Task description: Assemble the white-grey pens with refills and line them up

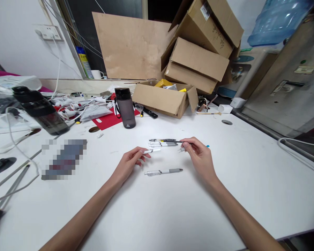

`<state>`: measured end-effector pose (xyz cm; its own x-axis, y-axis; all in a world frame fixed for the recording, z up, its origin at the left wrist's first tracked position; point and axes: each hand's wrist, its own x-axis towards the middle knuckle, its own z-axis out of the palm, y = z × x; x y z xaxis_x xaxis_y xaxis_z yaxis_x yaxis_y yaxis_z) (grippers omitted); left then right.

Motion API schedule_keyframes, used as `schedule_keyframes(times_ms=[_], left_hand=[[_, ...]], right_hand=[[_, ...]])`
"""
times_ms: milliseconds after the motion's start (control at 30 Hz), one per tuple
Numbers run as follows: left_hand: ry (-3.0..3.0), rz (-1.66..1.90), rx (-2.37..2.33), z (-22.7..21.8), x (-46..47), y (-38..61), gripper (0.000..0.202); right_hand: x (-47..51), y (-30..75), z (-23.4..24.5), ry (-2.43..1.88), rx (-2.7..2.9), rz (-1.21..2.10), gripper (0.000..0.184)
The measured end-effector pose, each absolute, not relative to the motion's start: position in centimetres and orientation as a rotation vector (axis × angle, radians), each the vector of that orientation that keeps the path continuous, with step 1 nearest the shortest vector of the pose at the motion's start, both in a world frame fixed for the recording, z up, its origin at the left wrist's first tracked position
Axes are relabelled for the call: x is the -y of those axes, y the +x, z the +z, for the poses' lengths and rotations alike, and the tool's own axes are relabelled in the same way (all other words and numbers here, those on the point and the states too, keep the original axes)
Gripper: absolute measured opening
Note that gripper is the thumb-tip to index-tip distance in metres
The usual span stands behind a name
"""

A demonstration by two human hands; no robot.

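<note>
My left hand (132,161) rests on the white table (172,209), fingers closed on a short white pen barrel piece (152,151) that sticks out to the right. My right hand (199,153) pinches a thin dark pen refill (176,142) and a small pen part near its fingertips. Between and behind the hands lie a few pens (162,142) side by side. A complete white and grey pen (163,172) lies alone in front of the hands. A small blue bit (207,146) lies just right of my right hand.
A dark grey water bottle (125,108) stands behind the pens. An open cardboard box (163,98) and stacked boxes (199,59) sit at the back. A black bottle (39,109), cables and clutter fill the left side. A red sheet (107,120) lies by the bottle.
</note>
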<state>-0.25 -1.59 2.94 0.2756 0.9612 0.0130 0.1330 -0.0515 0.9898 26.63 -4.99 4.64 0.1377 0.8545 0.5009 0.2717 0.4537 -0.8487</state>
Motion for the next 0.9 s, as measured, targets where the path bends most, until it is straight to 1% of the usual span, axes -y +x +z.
schedule_keyframes(times_ms=[200,400,633,900], left_hand=[[1.469,0.965,-1.080,2.93,1.62,-0.18,0.039],[1.473,0.948,-1.062,2.81,1.55,-0.31,0.038],[1.492,0.955,-1.085,2.86,1.63,-0.20,0.042],[1.470,0.951,-1.075,2.77,1.60,-0.26,0.038]], right_hand=[[4.47,26.77,4.53,-1.127,1.362,0.771,0.031],[4.49,26.77,4.73,-1.193,1.338,0.837,0.038],[4.45,26.95,4.66,-1.288,1.226,0.919,0.050],[4.43,27.10,4.69,-1.236,1.066,1.012,0.052]])
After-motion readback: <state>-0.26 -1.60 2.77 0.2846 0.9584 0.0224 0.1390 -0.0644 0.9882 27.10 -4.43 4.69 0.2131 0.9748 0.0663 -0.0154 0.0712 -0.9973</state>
